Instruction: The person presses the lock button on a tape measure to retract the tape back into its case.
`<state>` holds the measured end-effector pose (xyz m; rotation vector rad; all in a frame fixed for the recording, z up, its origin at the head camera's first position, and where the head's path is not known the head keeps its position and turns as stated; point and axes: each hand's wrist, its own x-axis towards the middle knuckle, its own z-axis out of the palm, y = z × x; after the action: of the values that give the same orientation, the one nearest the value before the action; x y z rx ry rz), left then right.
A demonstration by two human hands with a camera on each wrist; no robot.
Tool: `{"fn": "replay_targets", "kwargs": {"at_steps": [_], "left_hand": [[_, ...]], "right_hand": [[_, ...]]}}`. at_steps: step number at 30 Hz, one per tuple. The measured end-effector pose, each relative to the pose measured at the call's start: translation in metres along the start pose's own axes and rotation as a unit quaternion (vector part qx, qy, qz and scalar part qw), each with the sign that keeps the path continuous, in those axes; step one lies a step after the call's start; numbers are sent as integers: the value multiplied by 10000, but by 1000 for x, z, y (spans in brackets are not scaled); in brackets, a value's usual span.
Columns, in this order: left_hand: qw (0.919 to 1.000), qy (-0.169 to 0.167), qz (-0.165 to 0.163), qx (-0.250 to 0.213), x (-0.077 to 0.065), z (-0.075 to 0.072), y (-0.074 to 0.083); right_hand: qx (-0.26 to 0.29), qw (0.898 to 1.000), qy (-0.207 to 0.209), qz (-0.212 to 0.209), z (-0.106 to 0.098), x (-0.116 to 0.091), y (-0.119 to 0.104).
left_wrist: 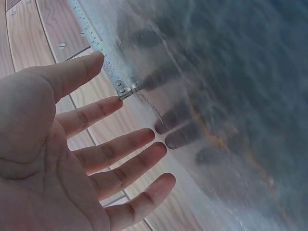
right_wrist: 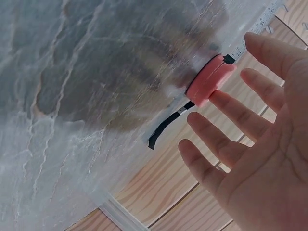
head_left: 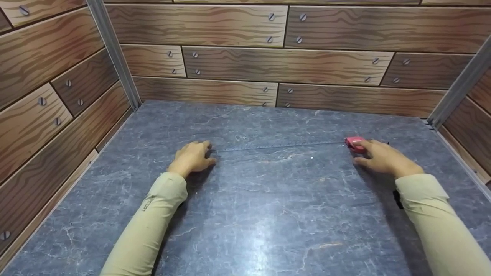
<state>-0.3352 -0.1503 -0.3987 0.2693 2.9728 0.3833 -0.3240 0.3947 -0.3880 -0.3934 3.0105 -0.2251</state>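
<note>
A red tape measure (head_left: 352, 142) lies on the dark marbled tabletop, its pale blade (head_left: 280, 146) drawn out to the left in a long line. My right hand (head_left: 385, 158) is at the case; in the right wrist view its fingers are spread and one fingertip touches the red case (right_wrist: 211, 79). A black wrist strap (right_wrist: 166, 127) trails from the case. At the blade's other end is my left hand (head_left: 191, 158), fingers extended. The left wrist view has the index fingertip against the metal end hook (left_wrist: 126, 90), with the thumb beside the blade's edge.
Wood-plank-patterned walls (head_left: 230, 27) enclose the back and sides of the tabletop (head_left: 249, 191). Grey metal posts (head_left: 115, 53) stand at the two back corners. A small white speck (head_left: 312, 157) lies near the blade. Light glares off the front of the surface.
</note>
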Motion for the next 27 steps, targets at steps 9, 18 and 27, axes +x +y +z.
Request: {"fn": "replay_targets", "kwargs": {"at_steps": [9,18,27], "left_hand": [[10000,-46,-42,9,-3,-4,-8],[10000,-68,-1,-36,-8,-6,-17],[9999,-102,58,-69,-13,-7,-21]], "right_hand": [[-268,9996,-89,-90,1,-23,-14],[-322,9994,-58,-132,2,-53,-29],[-281,9995,-7,-138,5,-80,-48]]}}
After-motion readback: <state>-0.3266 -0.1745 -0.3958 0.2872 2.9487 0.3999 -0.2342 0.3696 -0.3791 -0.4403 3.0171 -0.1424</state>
